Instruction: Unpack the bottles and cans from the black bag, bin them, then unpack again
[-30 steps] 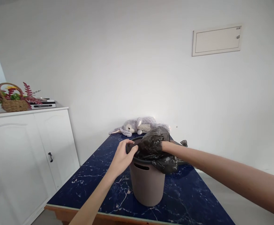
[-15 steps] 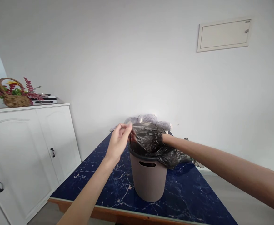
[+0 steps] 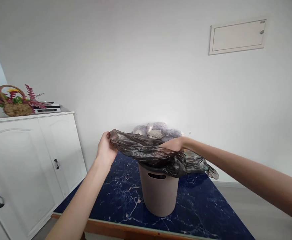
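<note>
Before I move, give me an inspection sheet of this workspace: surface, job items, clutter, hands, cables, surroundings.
Surface: blue marbled tabletop.
Job items: bin, upright; black bag spread across its top.
Clutter: plush toy lying behind the bin, partly hidden.
Hands: left hand holds the bag's edge; right hand at the bag, fingertips covered by film.
Cables: nothing seen.
Surroundings: left, white cabinet bearing wicker basket; upper right, wall panel.

No writing, brand or number can be read.

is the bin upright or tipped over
Upright: the bin stands base-down on the table, its handle slot near the top, below the black bag.
</note>
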`<state>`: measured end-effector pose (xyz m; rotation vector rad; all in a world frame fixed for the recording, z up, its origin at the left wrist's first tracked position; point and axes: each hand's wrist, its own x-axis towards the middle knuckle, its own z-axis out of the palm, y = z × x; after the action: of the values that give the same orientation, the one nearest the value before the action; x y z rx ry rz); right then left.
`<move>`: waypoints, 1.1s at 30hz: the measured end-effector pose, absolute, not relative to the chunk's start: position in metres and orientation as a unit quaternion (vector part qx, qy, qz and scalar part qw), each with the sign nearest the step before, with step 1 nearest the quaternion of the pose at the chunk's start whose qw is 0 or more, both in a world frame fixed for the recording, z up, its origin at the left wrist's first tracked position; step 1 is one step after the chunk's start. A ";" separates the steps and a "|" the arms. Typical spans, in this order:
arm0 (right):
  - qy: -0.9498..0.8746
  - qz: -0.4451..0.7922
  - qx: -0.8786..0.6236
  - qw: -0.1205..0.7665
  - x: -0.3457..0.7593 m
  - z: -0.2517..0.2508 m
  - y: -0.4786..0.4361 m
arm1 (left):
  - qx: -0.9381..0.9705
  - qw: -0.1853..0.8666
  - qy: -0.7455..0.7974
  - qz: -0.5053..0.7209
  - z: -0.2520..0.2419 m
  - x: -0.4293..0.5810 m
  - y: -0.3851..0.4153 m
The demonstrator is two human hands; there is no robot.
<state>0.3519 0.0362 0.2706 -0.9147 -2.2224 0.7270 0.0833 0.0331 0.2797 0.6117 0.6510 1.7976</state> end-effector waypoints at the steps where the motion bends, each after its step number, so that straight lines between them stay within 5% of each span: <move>1: -0.851 0.289 -0.346 0.270 0.360 0.274 0.032 | 0.256 0.534 0.280 0.756 0.277 0.079 0.034; 5: -0.881 0.265 -0.334 0.203 0.390 0.276 0.001 | 0.267 0.529 0.307 0.745 0.262 0.064 0.039; 12: -0.896 -0.068 -0.281 0.338 0.404 0.231 -0.068 | 0.301 0.520 0.394 0.696 0.223 0.045 0.056; 16: -0.926 -0.131 -0.249 0.254 0.397 0.202 -0.103 | 0.348 0.498 0.470 0.640 0.190 0.045 0.060; 21: -0.964 -0.021 -0.225 0.140 0.393 0.197 -0.125 | 0.449 0.451 0.547 0.544 0.162 0.043 0.059; 26: -0.880 0.083 -0.331 0.331 0.398 0.219 -0.104 | 0.557 0.283 0.529 0.574 0.173 0.046 0.053; 29: -0.831 0.103 -0.413 0.360 0.396 0.216 -0.075 | 0.716 0.171 0.428 0.524 0.189 0.061 0.043; 33: -0.738 0.248 -0.476 0.409 0.393 0.196 -0.033 | 0.790 0.245 0.402 0.393 0.201 0.082 0.040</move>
<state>0.3932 -0.0326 0.1965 -1.1986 -1.8592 0.6256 0.0822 0.0396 0.2009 2.1558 1.0971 1.0735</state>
